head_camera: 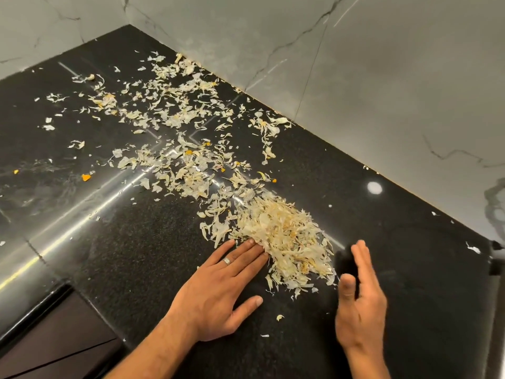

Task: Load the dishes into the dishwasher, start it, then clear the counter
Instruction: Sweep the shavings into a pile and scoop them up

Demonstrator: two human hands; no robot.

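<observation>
Peels, pale cream and papery, heaped in a loose pile on the near right part of the table, between the two hands. Thin, curled flakes make up the pile; a few yellowish shreds lie mixed in. From the pile a thinner trail of the same flakes runs away toward the far corner, spreading wide over the dark surface. Small orange bits lie scattered at the left of the trail, apart from the heap.

Left hand flat on the table, palm down, fingers straight and together, their tips touching the near left edge of the pile; a ring sits on one finger. Right hand held on edge just right of the pile, fingers straight and loosely spread, thumb forward, grasping nothing; its upper part is blurred, and whether it touches the table cannot be told.

Table: black, speckled, polished stone with bright streaks of reflected light and a round light spot near the right wall. Smeared marks show at the far left. Its front edge is rounded, with dark cabinet fronts below at lower left.

Walls: grey-white marble-look panels with dark veins, meeting at a corner behind the table.
</observation>
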